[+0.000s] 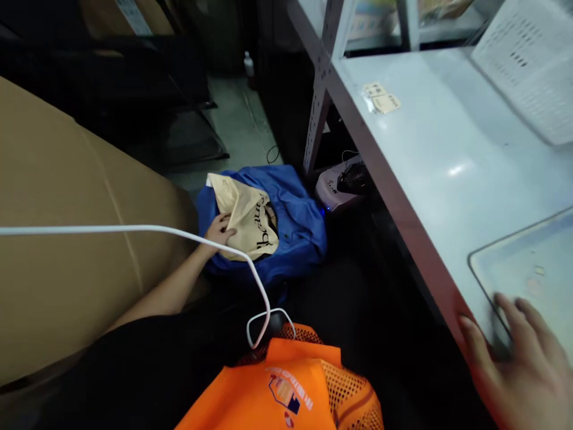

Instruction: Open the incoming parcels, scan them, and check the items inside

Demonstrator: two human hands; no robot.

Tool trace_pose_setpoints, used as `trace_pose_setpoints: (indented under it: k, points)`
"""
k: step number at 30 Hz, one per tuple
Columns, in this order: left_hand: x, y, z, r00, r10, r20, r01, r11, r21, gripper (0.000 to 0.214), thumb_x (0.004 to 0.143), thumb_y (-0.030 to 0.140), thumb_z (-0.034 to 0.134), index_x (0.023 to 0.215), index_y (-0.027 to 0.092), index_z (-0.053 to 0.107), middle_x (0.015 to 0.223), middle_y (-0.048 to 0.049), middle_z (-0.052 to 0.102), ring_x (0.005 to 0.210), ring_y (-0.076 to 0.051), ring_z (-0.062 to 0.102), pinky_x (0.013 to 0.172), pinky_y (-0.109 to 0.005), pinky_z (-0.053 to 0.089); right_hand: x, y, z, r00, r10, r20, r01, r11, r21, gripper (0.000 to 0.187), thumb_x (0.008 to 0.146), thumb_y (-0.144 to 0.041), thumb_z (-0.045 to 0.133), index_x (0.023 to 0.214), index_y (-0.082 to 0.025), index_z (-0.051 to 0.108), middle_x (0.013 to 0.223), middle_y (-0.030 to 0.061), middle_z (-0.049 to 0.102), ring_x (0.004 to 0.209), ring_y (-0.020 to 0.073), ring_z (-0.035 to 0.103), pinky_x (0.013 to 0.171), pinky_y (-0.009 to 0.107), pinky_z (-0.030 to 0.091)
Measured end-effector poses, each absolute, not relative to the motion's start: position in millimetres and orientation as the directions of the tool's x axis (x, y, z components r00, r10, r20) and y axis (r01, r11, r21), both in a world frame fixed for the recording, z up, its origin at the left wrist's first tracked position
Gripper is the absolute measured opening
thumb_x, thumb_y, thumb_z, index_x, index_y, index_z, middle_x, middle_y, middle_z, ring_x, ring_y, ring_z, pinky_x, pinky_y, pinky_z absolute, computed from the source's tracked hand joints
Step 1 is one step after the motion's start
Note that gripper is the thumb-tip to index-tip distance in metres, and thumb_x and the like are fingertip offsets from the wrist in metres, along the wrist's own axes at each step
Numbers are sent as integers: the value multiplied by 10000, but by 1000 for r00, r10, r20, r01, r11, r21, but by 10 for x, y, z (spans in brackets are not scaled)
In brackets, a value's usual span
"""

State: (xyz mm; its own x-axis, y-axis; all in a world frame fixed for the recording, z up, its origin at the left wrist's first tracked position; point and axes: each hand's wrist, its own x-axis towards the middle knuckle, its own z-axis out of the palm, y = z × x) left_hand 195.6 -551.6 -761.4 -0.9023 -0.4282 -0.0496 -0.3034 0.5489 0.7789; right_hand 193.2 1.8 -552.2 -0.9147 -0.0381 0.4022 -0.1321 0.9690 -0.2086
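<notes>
My left hand [218, 230] reaches down to a cream bag [248, 224] with dark lettering, its fingers bent at the bag's left edge. This bag sits in the opening of a crumpled blue sack [302, 224] on the floor. At the lower right, my right hand [523, 364] is slightly blurred, with fingers apart and holding nothing. Its fingertips are at the rim of a flat, pale, dark-edged panel [532, 263] on the white tabletop [430, 143].
A large cardboard box [67, 209] stands at the left. A white rod [156, 229] crosses before me, above an orange vest [277, 388]. Under the table is a small device with a fan [338, 185]. A white perforated basket [532, 65] and paper labels [381, 98] are on the table.
</notes>
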Motion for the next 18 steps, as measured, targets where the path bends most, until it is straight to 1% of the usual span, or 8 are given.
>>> trace_pose_setpoints:
  k: [2,4,7,10,13,15,17,18]
  points:
    - [1988,-5659,-7269,-887,-462,14,-274,550,789,317,841,468,718,883,155,687,1323,-35,659,1280,-280,599,1204,-471,452,1910,58,-5551,-909,-57,413,-156,965,-210,626,964,-618,658,1527,-348,624,1559,123,574,1380,492,574,1143,737,455]
    - [1989,-5699,-6798,-863,-495,106,-190,511,838,324,812,434,686,971,152,698,1414,-33,643,1307,-280,585,1210,-446,444,1901,123,-5617,-889,-75,453,-204,948,-245,577,987,-599,636,1467,-281,674,1503,161,618,1346,473,609,1127,713,477]
    - [1913,-5473,-5982,-811,-557,179,29,267,963,445,737,350,720,1120,124,694,1240,-67,749,1088,-269,685,989,-421,581,1922,184,-5677,-869,-60,490,-276,882,-382,613,1004,-554,639,1503,-199,616,1422,185,667,1301,424,649,1115,672,507]
    - [1758,-4923,-5264,-821,-524,227,221,74,972,413,675,307,770,1035,111,720,929,-59,780,812,-232,696,742,-349,590,1992,165,-5525,-817,-93,570,-407,793,-454,820,993,-494,693,1683,-226,339,1607,192,497,1449,398,530,1155,647,487]
    - [1547,-4206,-4789,-869,-361,338,335,73,939,363,704,335,767,991,115,739,896,-64,769,780,-217,682,712,-328,574,2096,147,-5182,-703,-211,679,-549,767,-331,962,994,-418,710,1735,-332,101,1779,149,164,1619,403,247,1223,696,380]
    - [1393,-3704,-4618,-868,-183,462,437,162,885,345,759,363,751,1002,118,748,1023,-85,776,903,-238,699,814,-345,585,2145,207,-4971,-661,-271,699,-572,785,-236,985,1009,-370,688,1731,-397,19,1806,88,1,1653,394,99,1250,716,316]
    - [1244,-3215,-4556,-817,43,575,564,270,780,331,820,401,716,1000,127,759,1220,-107,746,1094,-275,690,982,-373,561,2166,361,-4867,-681,-288,673,-537,822,-192,978,1013,-328,677,1730,-422,18,1809,39,-63,1660,376,15,1278,703,271]
    - [1174,-2984,-4560,-788,154,596,611,313,727,340,850,431,682,998,136,763,1298,-111,720,1178,-294,671,1054,-386,533,2175,472,-4866,-716,-285,637,-503,844,-187,942,1015,-302,667,1733,-418,68,1811,29,-33,1661,366,14,1292,688,253]
